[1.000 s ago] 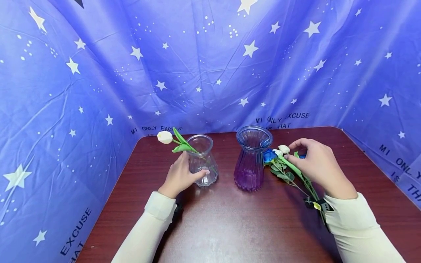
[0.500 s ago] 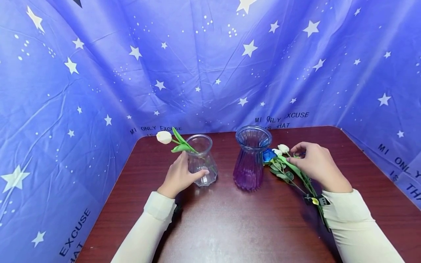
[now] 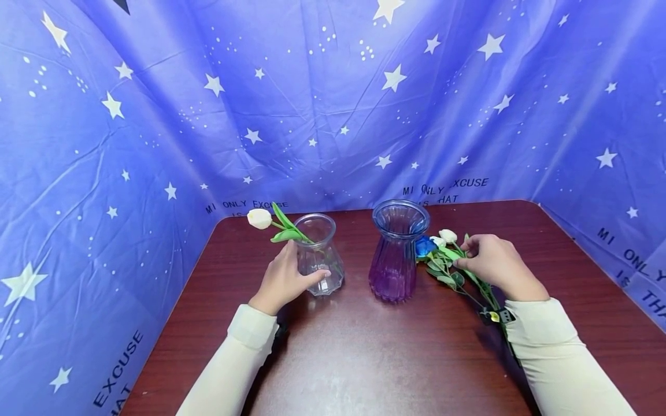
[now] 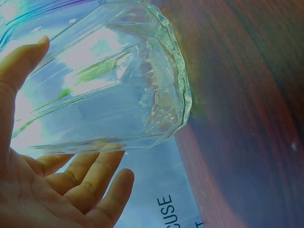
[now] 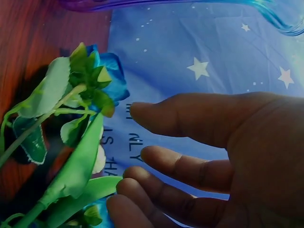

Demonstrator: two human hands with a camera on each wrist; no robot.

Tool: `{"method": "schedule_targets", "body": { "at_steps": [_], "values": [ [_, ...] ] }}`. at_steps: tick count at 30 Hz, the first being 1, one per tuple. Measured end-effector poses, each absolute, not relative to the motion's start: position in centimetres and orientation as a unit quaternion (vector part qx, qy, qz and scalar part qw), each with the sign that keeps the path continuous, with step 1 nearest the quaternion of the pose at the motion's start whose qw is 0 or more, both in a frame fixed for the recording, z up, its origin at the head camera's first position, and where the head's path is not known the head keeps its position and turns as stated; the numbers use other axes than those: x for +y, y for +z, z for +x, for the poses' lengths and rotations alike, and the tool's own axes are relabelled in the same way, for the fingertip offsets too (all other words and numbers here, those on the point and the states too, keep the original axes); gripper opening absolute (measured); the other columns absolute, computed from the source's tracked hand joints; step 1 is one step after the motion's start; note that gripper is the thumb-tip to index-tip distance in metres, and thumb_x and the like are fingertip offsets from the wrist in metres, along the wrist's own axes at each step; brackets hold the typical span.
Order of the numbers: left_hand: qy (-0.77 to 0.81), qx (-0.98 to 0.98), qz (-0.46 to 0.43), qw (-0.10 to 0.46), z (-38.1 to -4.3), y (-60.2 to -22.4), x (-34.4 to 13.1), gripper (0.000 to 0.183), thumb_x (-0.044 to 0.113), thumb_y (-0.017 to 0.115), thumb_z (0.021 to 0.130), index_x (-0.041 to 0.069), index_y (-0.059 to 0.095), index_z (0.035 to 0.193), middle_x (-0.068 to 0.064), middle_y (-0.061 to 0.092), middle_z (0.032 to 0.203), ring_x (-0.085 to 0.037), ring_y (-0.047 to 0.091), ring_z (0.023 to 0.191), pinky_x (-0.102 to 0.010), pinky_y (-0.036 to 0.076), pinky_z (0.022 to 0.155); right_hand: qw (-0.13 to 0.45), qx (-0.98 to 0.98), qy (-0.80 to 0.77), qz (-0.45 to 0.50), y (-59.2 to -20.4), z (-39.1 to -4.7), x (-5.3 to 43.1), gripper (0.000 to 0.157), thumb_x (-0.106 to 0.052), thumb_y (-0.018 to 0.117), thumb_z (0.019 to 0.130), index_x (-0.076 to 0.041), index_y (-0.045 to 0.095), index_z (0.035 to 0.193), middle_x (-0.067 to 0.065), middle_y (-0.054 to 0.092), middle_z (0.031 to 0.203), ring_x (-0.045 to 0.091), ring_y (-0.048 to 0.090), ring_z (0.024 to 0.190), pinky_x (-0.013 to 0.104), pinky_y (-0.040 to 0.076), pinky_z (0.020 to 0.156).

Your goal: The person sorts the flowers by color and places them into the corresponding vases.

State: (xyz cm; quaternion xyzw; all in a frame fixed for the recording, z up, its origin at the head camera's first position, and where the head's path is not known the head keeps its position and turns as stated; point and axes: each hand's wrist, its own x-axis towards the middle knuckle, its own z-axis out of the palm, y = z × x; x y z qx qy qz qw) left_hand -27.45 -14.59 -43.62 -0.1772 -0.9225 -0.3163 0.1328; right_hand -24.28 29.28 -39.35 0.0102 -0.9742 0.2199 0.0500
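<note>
In the head view my left hand (image 3: 283, 277) holds the side of a clear glass vase (image 3: 335, 268) that stands upright. The left wrist view has thumb and fingers on opposite sides of the vase (image 4: 123, 95). A white tulip (image 3: 259, 218) leans out over its rim to the left. My right hand (image 3: 499, 263) hovers at a pile of artificial flowers, thumb and fingers apart. That pile has a blue rose (image 3: 425, 247), white tulips (image 3: 447, 236) and green leaves (image 5: 78, 164). Nothing shows between the right hand's fingers in the right wrist view.
Between the hands stands a tall ribbed vase (image 3: 393, 266), blue above and purple below, beside the flower heads. The dark red wooden table (image 3: 338, 358) meets a blue star-printed cloth (image 3: 312, 115) at the back and sides.
My right hand has moved slightly down and toward me along the flowers, away from the white tulip heads. The left hand stays at the clear vase.
</note>
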Motion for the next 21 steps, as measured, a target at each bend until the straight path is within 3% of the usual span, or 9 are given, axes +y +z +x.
{"method": "schedule_targets", "body": {
  "at_steps": [8,15,21],
  "values": [
    [-0.317,-0.923,-0.175,0.131,-27.4,-43.7,-14.7,0.092,0.058,0.085,0.077,0.016,0.043,0.147,-0.011,0.064,0.130,-0.035,0.069,0.113,-0.053,0.056,0.096,0.022,-0.977,0.210,0.010,-40.0,-24.5,29.6,0.043,-0.037,0.086,0.078,-0.004,0.073,0.102,0.013,0.074,0.094,0.035,0.065,0.085,0.045,0.048,0.070],
    [-0.319,-0.923,-0.174,0.127,-27.4,-43.7,-14.6,0.092,0.058,0.085,0.077,0.016,0.043,0.147,-0.012,0.064,0.130,-0.035,0.069,0.114,-0.053,0.056,0.095,0.008,-0.979,0.204,0.010,-40.7,-24.7,29.9,0.033,-0.035,0.085,0.080,-0.007,0.072,0.093,0.015,0.073,0.094,0.034,0.063,0.082,0.043,0.048,0.068],
    [-0.319,-0.923,-0.175,0.128,-27.5,-43.7,-14.5,0.092,0.058,0.085,0.077,0.015,0.043,0.147,-0.012,0.064,0.128,-0.034,0.068,0.114,-0.053,0.056,0.096,-0.005,-0.979,0.203,0.001,-41.2,-24.9,30.3,0.041,-0.033,0.084,0.081,0.000,0.073,0.104,0.019,0.074,0.100,0.038,0.066,0.088,0.049,0.051,0.073]
  ]
}}
